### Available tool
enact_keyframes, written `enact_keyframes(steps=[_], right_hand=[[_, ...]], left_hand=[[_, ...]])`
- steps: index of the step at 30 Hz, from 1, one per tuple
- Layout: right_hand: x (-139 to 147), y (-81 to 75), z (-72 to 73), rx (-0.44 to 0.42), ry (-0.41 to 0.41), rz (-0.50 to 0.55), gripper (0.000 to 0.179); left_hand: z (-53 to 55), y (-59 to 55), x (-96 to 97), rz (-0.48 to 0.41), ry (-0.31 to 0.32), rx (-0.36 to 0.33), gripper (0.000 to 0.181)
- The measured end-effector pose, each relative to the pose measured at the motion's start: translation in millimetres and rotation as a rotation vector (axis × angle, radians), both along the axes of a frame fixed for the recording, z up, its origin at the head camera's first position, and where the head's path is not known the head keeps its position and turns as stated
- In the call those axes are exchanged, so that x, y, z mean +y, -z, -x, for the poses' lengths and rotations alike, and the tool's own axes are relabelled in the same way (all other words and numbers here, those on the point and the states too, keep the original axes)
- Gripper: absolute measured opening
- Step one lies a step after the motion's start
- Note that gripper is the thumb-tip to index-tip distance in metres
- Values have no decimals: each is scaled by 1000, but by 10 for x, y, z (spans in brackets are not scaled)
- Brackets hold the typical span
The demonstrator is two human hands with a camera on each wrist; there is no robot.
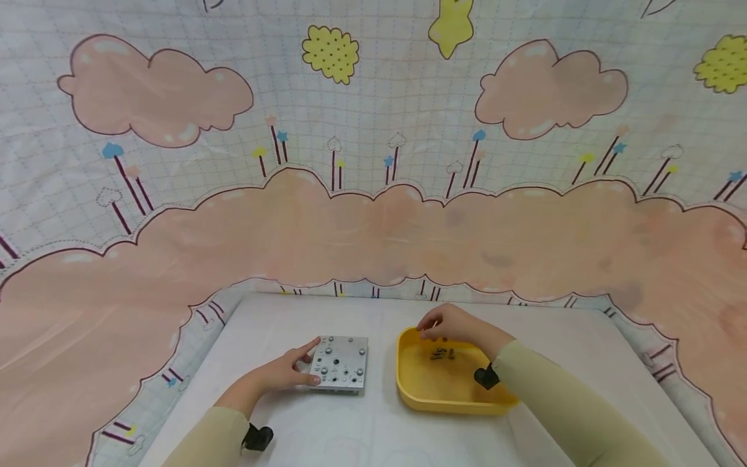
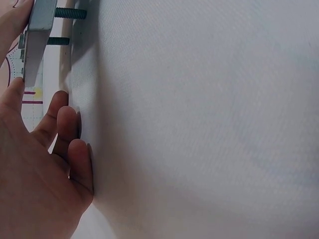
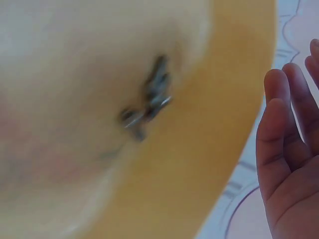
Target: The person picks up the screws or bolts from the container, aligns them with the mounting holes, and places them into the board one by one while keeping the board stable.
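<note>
My left hand (image 1: 277, 373) holds a square metal plate (image 1: 344, 360) at its left side, thumb on the near part and index finger at the far corner. Bolt heads and holes dot the plate's top. In the left wrist view, threaded bolts (image 2: 70, 13) stick out of its underside, and the hand's other fingers (image 2: 67, 122) curl beside the white surface. Above the far left rim of a yellow tray (image 1: 440, 407) is my right hand (image 1: 458, 324), thumb and index fingertips close together. I cannot tell whether they pinch something. Several small dark screws (image 1: 441, 354) lie in the tray.
A white-covered table (image 1: 315, 314) bears the plate and the tray, with a gap between them. Behind it hangs a patterned cloth (image 1: 373, 233) with clouds and stars. Dark wrist-worn pieces (image 1: 257, 438) show at both sleeves.
</note>
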State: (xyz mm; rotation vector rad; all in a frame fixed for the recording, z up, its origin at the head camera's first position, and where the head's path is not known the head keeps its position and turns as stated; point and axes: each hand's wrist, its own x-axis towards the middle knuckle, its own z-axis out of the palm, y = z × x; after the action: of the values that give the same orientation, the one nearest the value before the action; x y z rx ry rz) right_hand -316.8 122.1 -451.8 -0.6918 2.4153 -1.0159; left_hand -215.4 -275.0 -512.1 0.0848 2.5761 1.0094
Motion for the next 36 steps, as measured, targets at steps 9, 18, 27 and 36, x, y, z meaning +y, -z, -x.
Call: enact_keyframes(steps=[9, 18, 27, 36], right_hand=[[374, 147, -78, 15, 26, -58, 21], [374, 243, -121, -23, 4, -110, 12], [306, 315, -122, 49, -73, -182, 10], [244, 431, -72, 154, -109, -312, 9]], left_hand=[[-6, 4, -12, 14, -6, 1, 97], [9, 25, -13, 0, 1, 10, 98], [20, 24, 0, 5, 3, 14, 98], [12, 42, -16, 8, -1, 14, 98]])
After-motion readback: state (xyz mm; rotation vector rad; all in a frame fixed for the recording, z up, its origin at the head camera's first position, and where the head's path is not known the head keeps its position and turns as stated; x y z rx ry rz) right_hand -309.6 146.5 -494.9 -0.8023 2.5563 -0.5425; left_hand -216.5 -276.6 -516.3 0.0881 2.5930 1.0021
